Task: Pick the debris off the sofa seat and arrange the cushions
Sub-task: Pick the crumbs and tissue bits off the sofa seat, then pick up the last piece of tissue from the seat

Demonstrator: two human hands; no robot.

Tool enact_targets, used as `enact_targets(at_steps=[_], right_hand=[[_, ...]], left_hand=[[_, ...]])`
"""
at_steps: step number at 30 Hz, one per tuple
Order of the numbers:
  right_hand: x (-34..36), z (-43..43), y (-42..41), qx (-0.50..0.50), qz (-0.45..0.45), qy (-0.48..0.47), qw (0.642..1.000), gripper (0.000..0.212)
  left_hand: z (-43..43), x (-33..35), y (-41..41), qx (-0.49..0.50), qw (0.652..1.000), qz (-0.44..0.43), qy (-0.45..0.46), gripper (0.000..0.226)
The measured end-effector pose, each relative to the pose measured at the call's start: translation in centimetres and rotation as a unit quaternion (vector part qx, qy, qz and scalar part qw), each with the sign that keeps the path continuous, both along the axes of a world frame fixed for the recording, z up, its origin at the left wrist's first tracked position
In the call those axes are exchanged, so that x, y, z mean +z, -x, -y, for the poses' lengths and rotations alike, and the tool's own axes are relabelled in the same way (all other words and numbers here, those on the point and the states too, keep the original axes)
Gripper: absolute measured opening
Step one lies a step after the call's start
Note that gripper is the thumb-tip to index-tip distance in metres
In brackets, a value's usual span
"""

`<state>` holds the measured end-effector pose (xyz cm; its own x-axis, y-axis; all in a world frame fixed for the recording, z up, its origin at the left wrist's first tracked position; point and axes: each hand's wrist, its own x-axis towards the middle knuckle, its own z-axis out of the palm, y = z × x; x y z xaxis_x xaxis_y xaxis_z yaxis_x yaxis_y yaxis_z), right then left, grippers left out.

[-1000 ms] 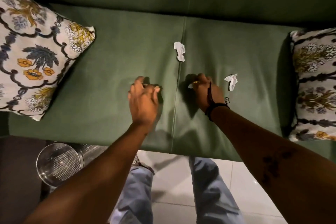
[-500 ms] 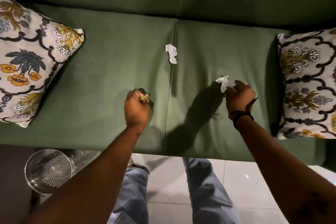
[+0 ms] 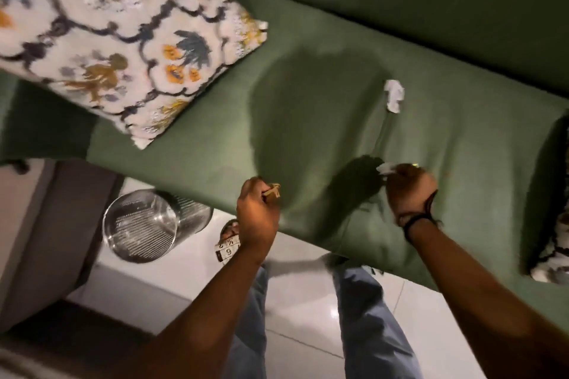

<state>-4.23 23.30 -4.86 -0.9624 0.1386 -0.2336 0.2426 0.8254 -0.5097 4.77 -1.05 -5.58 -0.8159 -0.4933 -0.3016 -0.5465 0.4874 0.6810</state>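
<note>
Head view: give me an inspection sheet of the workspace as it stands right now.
Surface: green sofa seat, shadowed in the middle.
Job's things: one white scrap lying on the seat seam; floral cushion at the left end, tilted; second cushion at the right edge, mostly cut off.
Clutter: nothing seen beyond the scrap.
Grippers: left hand closed on a tan scrap; right hand closed on a white scrap.
Cables: nothing seen.
Surroundings: metal bin on the tiled floor, left of the legs.
</note>
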Motion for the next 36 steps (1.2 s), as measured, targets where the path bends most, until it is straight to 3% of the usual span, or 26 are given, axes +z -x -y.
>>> enact_targets(at_steps=[3, 6, 9, 10, 12, 15, 17, 20, 22, 25, 28, 30, 33, 36], right_hand=[[1.3, 13.1, -5.2, 0.117, -0.020, 0.127, 0.985, 0.025], [0.3, 25.7, -10.9, 0.246, 0.047, 0.188, 0.950, 0.024], [-2.9, 36.3, -15.0, 0.326, 0.119, 0.166, 0.923, 0.019], [-4.3, 39.1, -15.8, 0.346, 0.130, 0.150, 0.917, 0.019], [-7.2, 43.3, -16.7, 0.400, 0.160, 0.118, 0.895, 0.024], [-9.6, 45.4, -16.0, 0.444, 0.215, 0.089, 0.866, 0.033], [-9.2, 44.4, -15.2, 0.423, 0.212, 0.109, 0.874, 0.028], [-6.2, 40.5, -13.4, 0.381, 0.084, 0.139, 0.910, 0.013], [-3.9, 35.9, -11.0, 0.359, 0.018, 0.120, 0.926, 0.011], [-1.4, 26.7, -4.9, 0.294, -0.069, 0.045, 0.952, 0.017], [0.7, 15.5, 2.3, 0.119, -0.125, 0.007, 0.985, 0.022], [0.8, 9.0, 6.3, 0.021, -0.121, -0.009, 0.992, 0.030], [-0.7, 1.2, 11.1, -0.079, -0.019, -0.065, 0.995, 0.046], [-3.5, -1.7, 14.0, -0.065, 0.052, -0.054, 0.995, 0.048]], left_hand=[[6.3, -0.1, -4.4, 0.123, 0.992, 0.031, -0.029, 0.017], [13.5, -0.8, -9.0, 0.241, 0.968, 0.062, -0.036, 0.013], [21.0, -2.9, -12.3, 0.364, 0.930, 0.040, -0.035, 0.033], [23.2, -3.7, -13.3, 0.383, 0.921, 0.056, -0.032, 0.030], [26.5, -5.8, -14.9, 0.386, 0.915, 0.103, -0.055, 0.009], [28.5, -7.6, -15.7, 0.343, 0.925, 0.132, -0.100, 0.028], [28.2, -7.1, -15.1, 0.313, 0.934, 0.125, -0.117, 0.022], [26.4, -5.9, -13.0, 0.235, 0.963, 0.102, -0.083, 0.040], [23.1, -4.0, -10.9, 0.184, 0.971, 0.136, -0.066, 0.026], [16.9, -1.8, -6.6, 0.090, 0.992, 0.024, 0.081, 0.033], [10.0, 0.8, 0.0, -0.012, 0.996, -0.054, 0.074, 0.040], [5.9, 1.4, 4.0, -0.072, 0.992, -0.079, 0.063, 0.046], [-0.6, 0.9, 10.0, -0.177, 0.979, -0.064, 0.083, 0.059], [-5.1, -1.2, 13.8, -0.260, 0.956, -0.001, 0.136, 0.079]])
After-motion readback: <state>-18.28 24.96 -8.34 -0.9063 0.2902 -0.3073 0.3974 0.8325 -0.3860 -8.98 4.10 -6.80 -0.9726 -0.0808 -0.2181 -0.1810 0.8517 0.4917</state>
